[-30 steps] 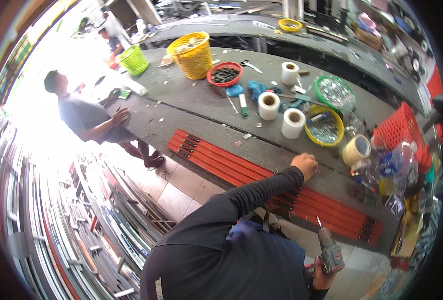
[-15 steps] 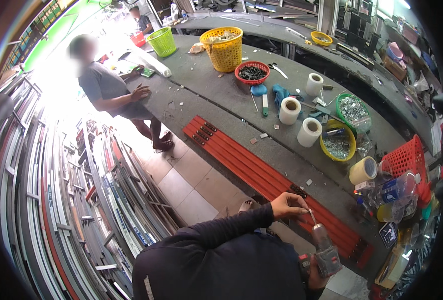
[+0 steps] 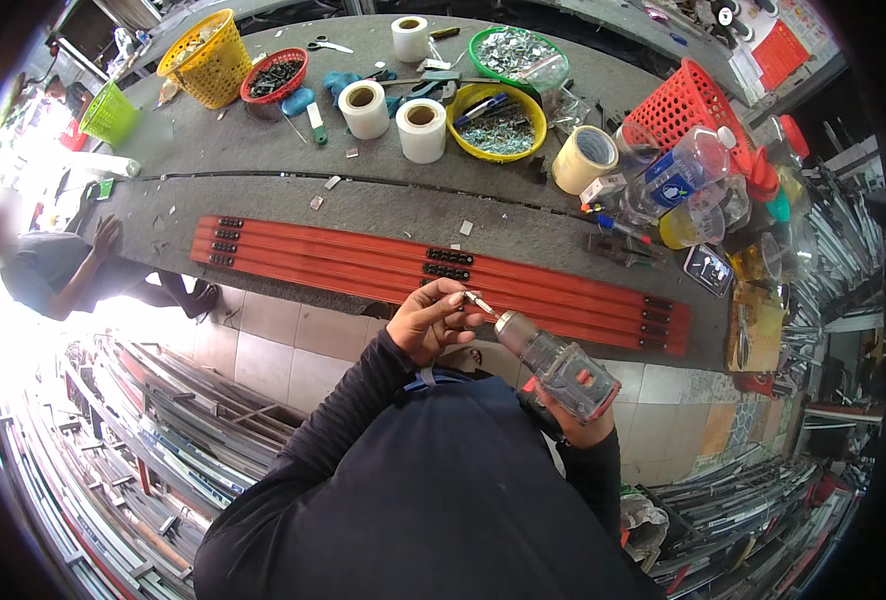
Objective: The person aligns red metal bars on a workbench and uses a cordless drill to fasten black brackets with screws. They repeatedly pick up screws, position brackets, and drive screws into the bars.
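My right hand (image 3: 575,428) is wrapped round the grip of a cordless drill (image 3: 563,368), its bit pointing up and left. At the tip of the drill bit (image 3: 480,303), the thumb and fingertips of my left hand (image 3: 425,325) are pinched together; whatever small piece they hold is too small to make out. Just beyond both hands, several long red metal bars (image 3: 343,277) lie side by side along the bench's near edge. Groups of black fittings (image 3: 447,264) sit on the bars at both ends and near the middle.
On the grey bench (image 3: 263,190) stand rolls of clear film (image 3: 363,110), a yellow bowl of small metal parts (image 3: 503,140), a green basket (image 3: 518,50) and a red basket (image 3: 683,105). A phone (image 3: 709,270) lies at right. Another person (image 3: 53,265) stands at left, near racked metal profiles (image 3: 133,440).
My view has swung right, so the bench and bars now lie more level across it. Both hands and the drill appear further left; the left fingers stay at the bit's tip.
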The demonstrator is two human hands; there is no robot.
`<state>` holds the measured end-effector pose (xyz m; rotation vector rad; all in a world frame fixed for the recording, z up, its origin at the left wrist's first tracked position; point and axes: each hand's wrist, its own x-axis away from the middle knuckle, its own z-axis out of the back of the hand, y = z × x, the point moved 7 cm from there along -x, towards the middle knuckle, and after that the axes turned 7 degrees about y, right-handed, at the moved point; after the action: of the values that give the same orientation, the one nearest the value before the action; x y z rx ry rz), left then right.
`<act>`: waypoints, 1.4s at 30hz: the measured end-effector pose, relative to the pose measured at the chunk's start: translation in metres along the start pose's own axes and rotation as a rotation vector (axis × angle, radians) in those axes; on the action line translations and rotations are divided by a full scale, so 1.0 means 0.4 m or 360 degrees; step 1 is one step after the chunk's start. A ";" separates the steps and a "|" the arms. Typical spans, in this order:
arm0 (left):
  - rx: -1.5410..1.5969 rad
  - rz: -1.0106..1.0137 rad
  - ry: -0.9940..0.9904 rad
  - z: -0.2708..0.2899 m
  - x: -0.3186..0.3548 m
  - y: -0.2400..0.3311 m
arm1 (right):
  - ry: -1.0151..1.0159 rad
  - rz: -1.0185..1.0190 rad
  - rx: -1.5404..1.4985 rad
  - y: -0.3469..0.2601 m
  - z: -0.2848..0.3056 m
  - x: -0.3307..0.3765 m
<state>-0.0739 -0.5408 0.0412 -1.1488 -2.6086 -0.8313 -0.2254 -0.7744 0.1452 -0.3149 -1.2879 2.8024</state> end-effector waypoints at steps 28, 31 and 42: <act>-0.2920 -0.1562 0.0412 0.029 0.104 0.171 | -0.0133 0.0164 0.0401 -0.015 -0.081 -0.065; -0.3211 -0.1429 0.0342 0.045 0.063 0.148 | 0.0045 -0.0048 0.0010 -0.067 -0.080 -0.135; -0.3533 -0.0988 0.0443 0.094 -0.052 0.149 | -0.0244 -0.0167 0.0050 -0.140 -0.145 -0.336</act>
<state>-0.0142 -0.5002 0.0275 0.0623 -0.7287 -3.6275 -0.0847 -0.7110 0.1730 -0.0302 -1.2463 2.8013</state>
